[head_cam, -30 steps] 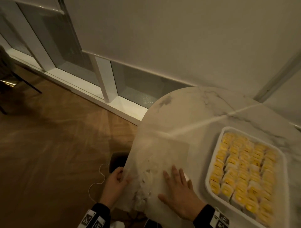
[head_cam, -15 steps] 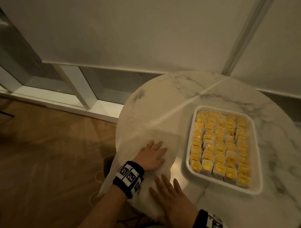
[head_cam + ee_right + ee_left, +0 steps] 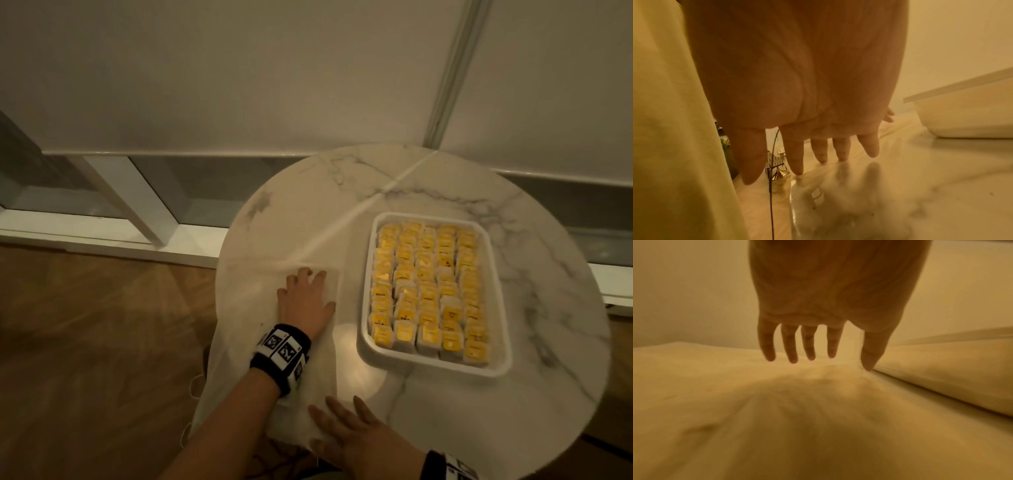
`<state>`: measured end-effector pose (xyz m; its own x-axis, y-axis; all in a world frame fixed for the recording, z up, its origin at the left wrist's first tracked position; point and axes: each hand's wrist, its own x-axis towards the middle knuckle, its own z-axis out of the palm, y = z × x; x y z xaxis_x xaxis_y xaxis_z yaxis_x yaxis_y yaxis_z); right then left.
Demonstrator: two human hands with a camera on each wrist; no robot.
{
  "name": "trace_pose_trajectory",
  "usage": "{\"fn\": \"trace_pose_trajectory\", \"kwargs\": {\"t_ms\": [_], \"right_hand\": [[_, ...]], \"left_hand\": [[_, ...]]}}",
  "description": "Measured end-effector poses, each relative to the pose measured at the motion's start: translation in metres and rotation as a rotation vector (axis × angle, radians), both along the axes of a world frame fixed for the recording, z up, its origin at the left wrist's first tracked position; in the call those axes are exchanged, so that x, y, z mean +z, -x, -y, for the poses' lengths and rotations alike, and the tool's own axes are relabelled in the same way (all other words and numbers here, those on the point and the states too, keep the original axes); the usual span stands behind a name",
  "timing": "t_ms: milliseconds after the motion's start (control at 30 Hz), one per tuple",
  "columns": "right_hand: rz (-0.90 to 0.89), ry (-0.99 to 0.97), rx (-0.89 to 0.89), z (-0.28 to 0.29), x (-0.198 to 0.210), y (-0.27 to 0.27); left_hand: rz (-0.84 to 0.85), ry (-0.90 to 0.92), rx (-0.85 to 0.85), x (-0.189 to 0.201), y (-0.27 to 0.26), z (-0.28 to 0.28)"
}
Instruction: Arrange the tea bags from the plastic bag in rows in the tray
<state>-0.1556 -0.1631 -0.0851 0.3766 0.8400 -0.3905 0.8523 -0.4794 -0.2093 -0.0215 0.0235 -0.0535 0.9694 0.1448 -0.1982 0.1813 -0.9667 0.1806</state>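
Pressing flat, both hands, left (image 3: 306,300) and right (image 3: 359,435), are laid unclenched on the seemingly empty plastic bag (image 3: 239,308) beside the tea bags (image 3: 428,291) filling the tray (image 3: 493,370).

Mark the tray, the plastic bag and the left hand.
tray (image 3: 363,346): head view, near left rim.
plastic bag (image 3: 239,308): head view, bare film left of the hand.
left hand (image 3: 305,301): head view, back of the hand.

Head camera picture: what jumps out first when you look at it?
The white tray on the right of the round marble table, packed with rows of yellow tea bags. Beside it, the left hand and right hand lie flat on a see-through plastic bag at the table's near-left edge.
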Motion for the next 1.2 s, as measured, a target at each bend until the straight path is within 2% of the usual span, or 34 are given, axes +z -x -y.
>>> {"fn": "trace_pose_trajectory", "kwargs": {"t_ms": [67,133,200,233,333,433,500,600,667,700,767,867,933,1067,1133,1200], "right_hand": [[0.044,-0.023,0.025,-0.003,0.001,0.000],[0.080,0.006,0.083,-0.003,-0.005,0.003],[0.046,0.100,0.065,0.001,-0.008,0.005],[0.058,0.141,0.061,0.001,-0.008,0.008],[0.056,0.104,0.011,0.009,-0.006,0.013],[-0.059,0.109,0.034,0.012,0.012,0.002],[-0.220,-0.016,0.052,0.013,0.021,-0.002],[-0.408,-0.268,-0.289,0.011,0.038,-0.007],[-0.403,-0.443,-0.518,0.014,0.039,-0.014],[-0.371,-0.491,-0.573,0.014,0.037,-0.017],[-0.328,-0.549,-0.662,0.011,0.030,-0.024],[-0.407,-0.595,-0.812,-0.001,0.023,-0.032],[-0.549,-0.639,-0.961,-0.009,0.020,-0.037],[-0.862,-0.683,-1.200,-0.026,0.014,-0.049],[-0.927,-0.665,-1.264,-0.033,0.015,-0.053],[-0.975,-0.622,-1.276,-0.038,0.020,-0.058]], "left_hand": [[0.016,0.003,0.006,0.001,-0.021,0.005],[-0.077,0.008,0.037,0.000,-0.039,0.004],[-0.131,0.018,0.039,-0.001,-0.054,0.004],[-0.129,0.007,0.019,-0.002,-0.060,0.002],[-0.090,-0.001,-0.013,0.000,-0.071,0.002],[-0.035,0.149,0.090,0.003,-0.073,-0.003],[0.042,0.297,0.170,0.010,-0.065,-0.010],[0.215,0.420,0.228,0.026,-0.030,-0.039],[0.334,0.446,0.323,0.025,0.010,-0.071],[0.366,0.461,0.403,0.019,0.033,-0.090],[0.307,0.524,0.596,-0.001,0.079,-0.121],[0.100,0.829,0.846,-0.025,0.129,-0.135],[0.083,0.997,0.884,-0.031,0.150,-0.130],[0.176,1.172,0.914,-0.030,0.179,-0.125],[0.193,1.275,0.924,-0.026,0.190,-0.124],[0.213,1.295,0.923,-0.023,0.202,-0.122]]}}
